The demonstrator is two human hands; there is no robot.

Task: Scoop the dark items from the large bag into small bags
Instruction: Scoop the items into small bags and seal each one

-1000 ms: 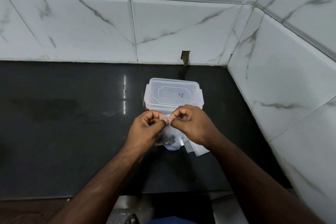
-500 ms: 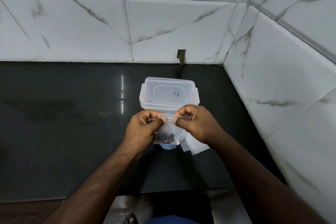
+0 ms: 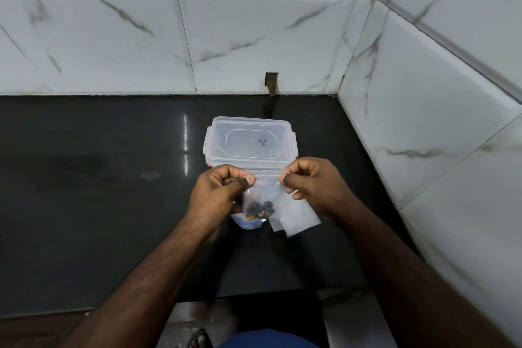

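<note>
Clear crinkled small bag [image 3: 264, 192] — dark, perhaps round, lumps [image 3: 259, 207]

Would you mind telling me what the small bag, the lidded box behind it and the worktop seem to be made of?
Small bag: thin clear plastic film, probably; the dark items show through it.
Lidded box: stiffer translucent plastic, apparently, with moulded lid lines and side clips.
Worktop: polished black stone, maybe granite; it mirrors a bright light streak.

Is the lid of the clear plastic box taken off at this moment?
No, the lid sits flat on the clear plastic box, behind the small bag that both hands pinch.
</note>
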